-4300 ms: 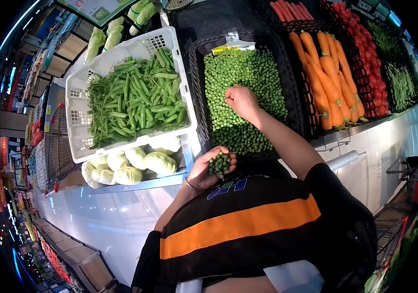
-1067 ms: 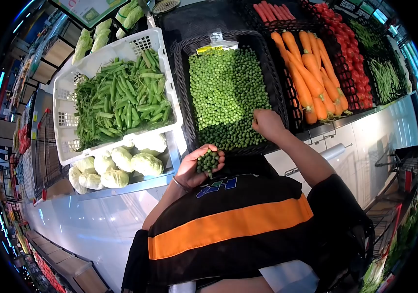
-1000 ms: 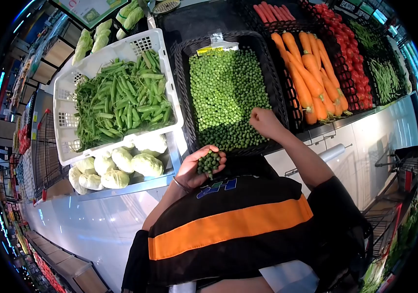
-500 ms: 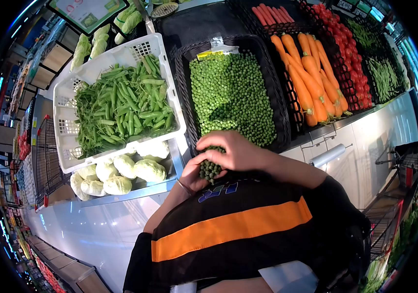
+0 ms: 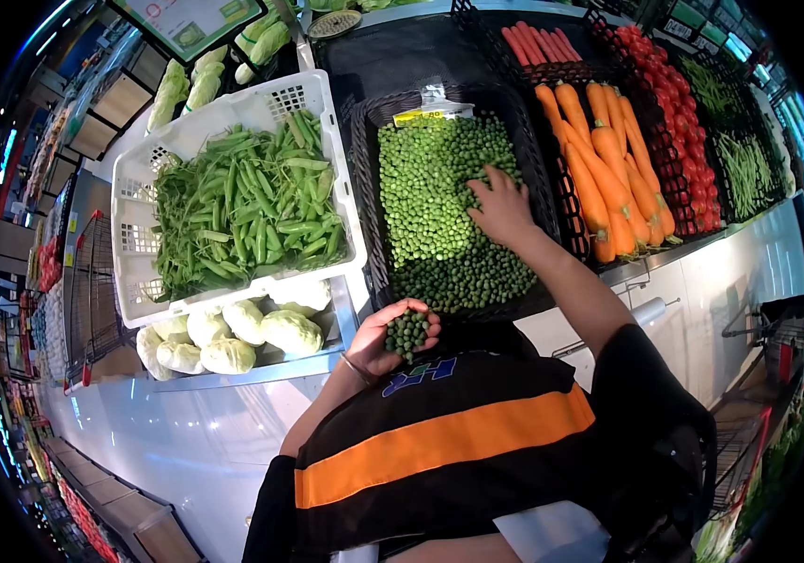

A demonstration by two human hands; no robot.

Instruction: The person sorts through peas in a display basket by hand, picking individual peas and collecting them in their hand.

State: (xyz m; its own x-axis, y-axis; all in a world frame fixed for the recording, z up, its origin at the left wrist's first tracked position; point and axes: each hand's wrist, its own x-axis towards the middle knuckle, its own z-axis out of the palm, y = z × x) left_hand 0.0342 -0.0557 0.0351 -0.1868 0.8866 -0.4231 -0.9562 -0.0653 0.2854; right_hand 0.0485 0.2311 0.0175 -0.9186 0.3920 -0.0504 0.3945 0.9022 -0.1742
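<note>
In the head view, my left hand (image 5: 376, 342) is cupped palm up around a heap of green peas (image 5: 407, 335), close to my body at the near edge of the display. My right hand (image 5: 503, 210) reaches over the black woven basket (image 5: 373, 225) of loose shelled peas (image 5: 425, 197). Its fingers are spread and their tips touch the peas on the basket's right side. Whether any peas lie under that palm is hidden. A yellow and white price card (image 5: 433, 114) stands at the basket's far end.
Left of the basket, a white plastic crate (image 5: 356, 228) holds pea pods (image 5: 252, 206). Pale cabbages (image 5: 242, 324) lie below it. To the right are carrots (image 5: 608, 174) and red tomatoes (image 5: 679, 122) in black crates. A shopping cart (image 5: 92, 291) stands at far left.
My right hand has left my left hand and moved forward and right onto the peas in the basket, its fingers now spread. The left hand stays cupped around its peas.
</note>
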